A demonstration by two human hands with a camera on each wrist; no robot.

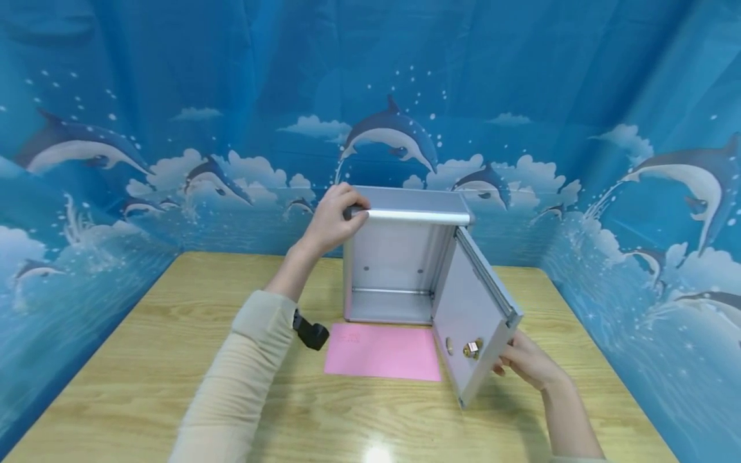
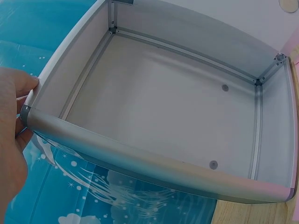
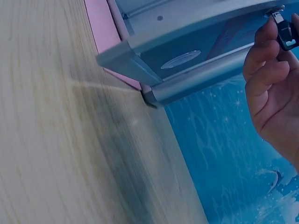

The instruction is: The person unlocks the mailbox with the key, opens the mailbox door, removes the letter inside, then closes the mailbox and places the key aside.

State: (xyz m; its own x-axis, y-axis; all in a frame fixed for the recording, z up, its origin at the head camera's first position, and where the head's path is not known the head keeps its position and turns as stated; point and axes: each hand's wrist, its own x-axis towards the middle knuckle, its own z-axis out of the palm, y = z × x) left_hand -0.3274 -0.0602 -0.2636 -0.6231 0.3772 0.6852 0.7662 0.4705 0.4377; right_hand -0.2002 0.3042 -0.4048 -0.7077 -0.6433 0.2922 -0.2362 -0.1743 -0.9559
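Note:
A silver-grey metal box (image 1: 413,200) stands upright on the wooden table, its front door (image 1: 469,302) swung wide to the right. The inside is bare apart from small round spots on the back panel. My left hand (image 1: 336,218) grips the box's upper left front corner, as the left wrist view also shows. At the door's outer face, my right hand (image 1: 529,360) pinches a black-headed key (image 3: 284,33) that sits in the lock. The lock's brass-coloured back end (image 1: 471,349) shows on the door's inner face.
A pink sheet of paper (image 1: 384,354) lies on the table (image 1: 173,360) just in front of the box, beside the open door. Blue curtains (image 1: 260,77) with dolphins hang behind the table and along both sides. A black strap piece (image 1: 311,333) hangs from the left wrist.

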